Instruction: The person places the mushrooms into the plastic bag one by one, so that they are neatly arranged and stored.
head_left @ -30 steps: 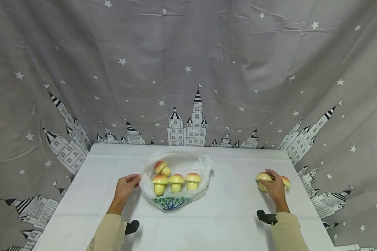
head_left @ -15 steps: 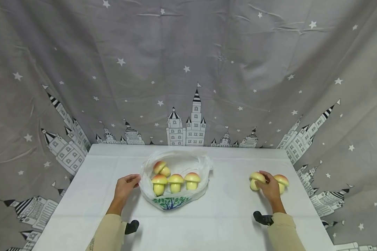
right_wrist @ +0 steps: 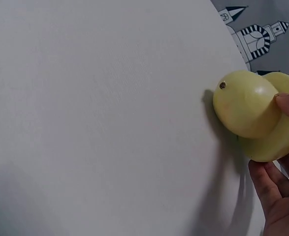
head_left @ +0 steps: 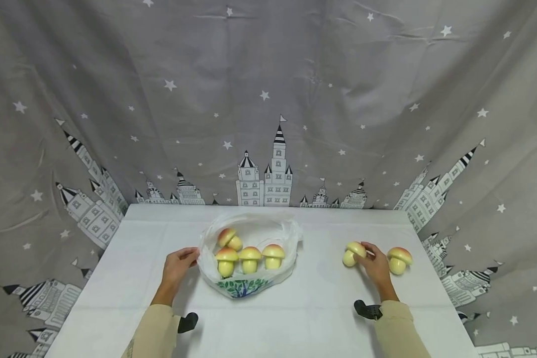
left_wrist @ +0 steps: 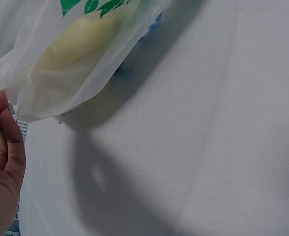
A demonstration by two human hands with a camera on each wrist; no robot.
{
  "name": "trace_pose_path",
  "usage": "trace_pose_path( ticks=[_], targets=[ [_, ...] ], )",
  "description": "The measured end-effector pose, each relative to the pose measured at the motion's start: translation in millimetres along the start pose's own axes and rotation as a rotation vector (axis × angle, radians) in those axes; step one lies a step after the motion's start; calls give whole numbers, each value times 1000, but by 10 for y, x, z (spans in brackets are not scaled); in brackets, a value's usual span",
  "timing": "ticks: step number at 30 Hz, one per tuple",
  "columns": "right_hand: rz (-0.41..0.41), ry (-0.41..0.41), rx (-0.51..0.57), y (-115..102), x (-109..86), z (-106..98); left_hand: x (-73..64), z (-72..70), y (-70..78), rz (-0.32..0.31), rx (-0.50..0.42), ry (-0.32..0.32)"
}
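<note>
At the left, my left hand (head_left: 177, 268) pinches the rim of a thin white plastic bag (head_left: 215, 286) printed with green leaves. Several toy mushrooms (head_left: 250, 259), yellow with reddish caps, lie inside its open mouth. In the left wrist view the fingertips grip the bag (left_wrist: 50, 98), and a yellow shape shows through the film. Over on the right, my right hand (head_left: 377, 268) holds another toy mushroom (head_left: 351, 252), tilted, by its cap. The right wrist view has this mushroom (right_wrist: 247, 105) between thumb and fingers, stem end toward the camera.
One more toy mushroom (head_left: 399, 260) stands on the white table (head_left: 313, 323), just right of my right hand. Behind the table hangs a grey curtain (head_left: 197, 59) with castles and stars. White tabletop lies between the bag and the held mushroom.
My right hand has carried its mushroom leftward, away from the one standing at the far right, which is now fully in sight. The left hand and the bag have stayed put.
</note>
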State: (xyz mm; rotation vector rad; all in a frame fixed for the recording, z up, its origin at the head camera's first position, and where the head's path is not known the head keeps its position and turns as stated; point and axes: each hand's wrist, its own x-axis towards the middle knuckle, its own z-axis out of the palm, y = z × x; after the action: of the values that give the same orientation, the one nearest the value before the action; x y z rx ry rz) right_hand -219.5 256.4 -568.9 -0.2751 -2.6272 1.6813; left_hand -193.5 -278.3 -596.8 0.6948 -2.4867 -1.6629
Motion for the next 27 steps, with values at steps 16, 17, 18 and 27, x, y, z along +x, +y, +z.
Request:
trace_pose_path(
  ticks=[16,17,18,27],
  targets=[
    [-11,1,-19,-80,30,258,63,31,-62,-7,14,6],
    [-18,-3,-11,-87,31,277,45,21,-40,-2,13,1],
    [-25,-8,-8,-92,34,296,11,10,4,-6,1,-2],
    [-62,-44,21,-216,55,438,-349,-145,523,-27,-41,-80]
  ],
)
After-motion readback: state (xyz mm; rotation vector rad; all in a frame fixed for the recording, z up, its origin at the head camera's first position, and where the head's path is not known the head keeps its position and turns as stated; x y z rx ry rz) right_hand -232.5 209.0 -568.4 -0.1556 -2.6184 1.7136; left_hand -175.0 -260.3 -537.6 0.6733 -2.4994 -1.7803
